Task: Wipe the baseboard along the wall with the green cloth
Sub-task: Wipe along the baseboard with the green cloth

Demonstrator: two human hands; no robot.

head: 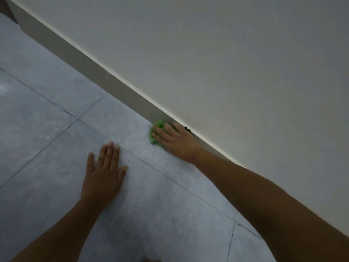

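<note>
A beige baseboard (pixel 98 72) runs diagonally from the upper left down to the right, under an off-white wall (pixel 226 63). My right hand (pixel 175 139) presses a bunched green cloth (pixel 156 128) against the foot of the baseboard, where it meets the floor. Only the cloth's left part shows past my fingers. My left hand (pixel 104 176) lies flat on the floor, palm down with fingers spread, below and left of the cloth and apart from it.
Grey floor tiles (pixel 47 148) with thin dark grout lines fill the left and bottom. A small dark chip (pixel 187 128) marks the baseboard's top edge just beside my right hand. A darker surface shows at the far upper left corner (pixel 6 8).
</note>
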